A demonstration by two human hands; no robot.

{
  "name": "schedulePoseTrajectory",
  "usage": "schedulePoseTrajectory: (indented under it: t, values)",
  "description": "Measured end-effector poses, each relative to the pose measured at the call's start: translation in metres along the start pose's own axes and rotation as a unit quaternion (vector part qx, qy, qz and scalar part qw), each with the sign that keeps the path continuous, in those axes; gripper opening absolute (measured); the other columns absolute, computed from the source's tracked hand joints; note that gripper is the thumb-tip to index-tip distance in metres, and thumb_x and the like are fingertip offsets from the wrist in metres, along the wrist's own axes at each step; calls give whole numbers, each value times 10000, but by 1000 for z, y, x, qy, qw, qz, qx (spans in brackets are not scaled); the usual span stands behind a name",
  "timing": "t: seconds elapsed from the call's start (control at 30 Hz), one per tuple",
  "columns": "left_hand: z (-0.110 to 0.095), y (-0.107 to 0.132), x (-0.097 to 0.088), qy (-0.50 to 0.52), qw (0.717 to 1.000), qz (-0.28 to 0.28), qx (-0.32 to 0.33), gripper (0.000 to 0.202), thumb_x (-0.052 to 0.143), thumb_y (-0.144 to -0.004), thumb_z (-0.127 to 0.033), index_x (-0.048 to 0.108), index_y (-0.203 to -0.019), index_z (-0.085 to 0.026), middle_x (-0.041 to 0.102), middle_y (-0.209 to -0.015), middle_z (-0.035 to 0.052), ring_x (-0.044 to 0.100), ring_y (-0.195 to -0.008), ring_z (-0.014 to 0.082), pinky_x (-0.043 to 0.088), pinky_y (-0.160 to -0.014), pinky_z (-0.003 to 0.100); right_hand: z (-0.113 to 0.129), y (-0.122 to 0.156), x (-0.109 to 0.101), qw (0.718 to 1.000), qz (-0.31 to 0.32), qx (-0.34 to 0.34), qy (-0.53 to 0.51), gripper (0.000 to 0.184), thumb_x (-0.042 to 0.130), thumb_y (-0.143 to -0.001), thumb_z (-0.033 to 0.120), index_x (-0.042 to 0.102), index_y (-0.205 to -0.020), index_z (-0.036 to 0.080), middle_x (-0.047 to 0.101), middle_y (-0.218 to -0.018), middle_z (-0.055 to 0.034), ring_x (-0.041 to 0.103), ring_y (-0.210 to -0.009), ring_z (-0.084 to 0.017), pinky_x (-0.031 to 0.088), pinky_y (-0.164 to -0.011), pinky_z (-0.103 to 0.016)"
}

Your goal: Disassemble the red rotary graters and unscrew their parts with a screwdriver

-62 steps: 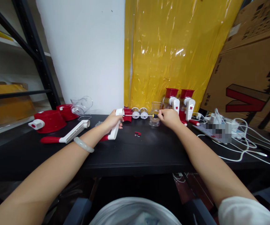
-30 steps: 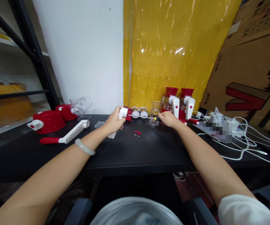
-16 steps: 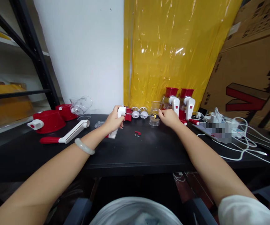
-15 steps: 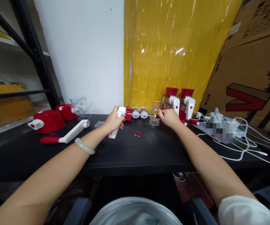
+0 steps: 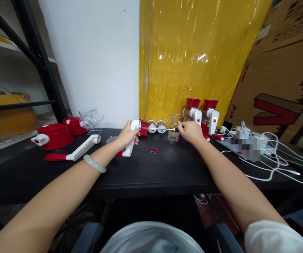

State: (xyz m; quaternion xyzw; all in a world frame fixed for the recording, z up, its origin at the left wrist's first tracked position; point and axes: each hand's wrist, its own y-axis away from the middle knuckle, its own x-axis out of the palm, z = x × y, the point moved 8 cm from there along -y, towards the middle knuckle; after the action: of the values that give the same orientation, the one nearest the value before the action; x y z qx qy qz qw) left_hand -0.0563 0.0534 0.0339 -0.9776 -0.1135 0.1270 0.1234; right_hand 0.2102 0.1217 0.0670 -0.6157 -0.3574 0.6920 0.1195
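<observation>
My left hand [image 5: 128, 135] is wrapped round a white crank handle [image 5: 135, 125] with a red grip, its round end facing right. In my right hand [image 5: 190, 130] is a screwdriver [image 5: 174, 129] with a yellow and black handle. Its shaft lies level and its tip reaches the open round end of the crank; whether it meets a screw inside is hidden. On the table below lie a small red clip [image 5: 155, 149] and small screws [image 5: 153, 152]. Behind the shaft stand two metal grater drums [image 5: 161, 127] and a clear plastic hopper [image 5: 174, 135].
A second crank handle [image 5: 84, 149] lies left, near red bases [image 5: 59, 136] and a clear housing [image 5: 92, 118]. Two red-and-white rotary graters [image 5: 212, 117] stand back right. White cables [image 5: 275, 154] tangle at the right, beside a large cardboard box [image 5: 280, 77].
The crank's round end has shifted very slightly left in my left hand. The screwdriver stays level at it, and the loose parts have not moved.
</observation>
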Motion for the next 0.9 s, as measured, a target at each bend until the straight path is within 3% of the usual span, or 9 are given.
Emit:
schedulePoseTrajectory:
  t: [0.33,0.5,0.67,0.8,0.9]
  values:
    - [5,-1,1,22,1000,9,-21,436,556,-648,-111,407,-1041,-226,509,-611,-70,515,-438,107,474,-439,221,0,1,-6,1000,-21,7,1,528,322,-961,440,729,-768,164,747,-836,-119,654,-729,-206,283,-561,-295]
    - [2,-4,-2,-94,995,8,34,447,550,-709,-121,413,-1119,-235,547,-622,-57,553,-437,132,474,-434,228,-6,-1,4,999,16,22,-44,496,360,-953,481,729,-807,183,743,-821,-111,652,-751,-213,331,-597,-285]
    - [-6,0,-3,-174,981,8,84,495,550,-750,-148,416,-1219,-230,553,-589,-57,591,-466,157,490,-457,233,-20,-9,22,983,38,43,-172,529,338,-966,506,685,-747,172,722,-778,-96,651,-755,-201,401,-679,-272]
    - [-11,2,-5,-173,980,-7,92,526,554,-743,-141,425,-1247,-224,567,-598,-55,587,-455,145,485,-452,222,-40,-16,40,931,49,132,-337,521,356,-954,499,640,-678,161,709,-769,-93,652,-759,-189,446,-691,-258]
    - [-11,2,-6,-159,983,-16,94,522,542,-738,-132,425,-1239,-220,558,-590,-58,591,-460,148,489,-451,224,-48,-13,52,837,71,234,-490,506,348,-946,510,597,-665,171,677,-706,-76,597,-610,-160,441,-573,-258]
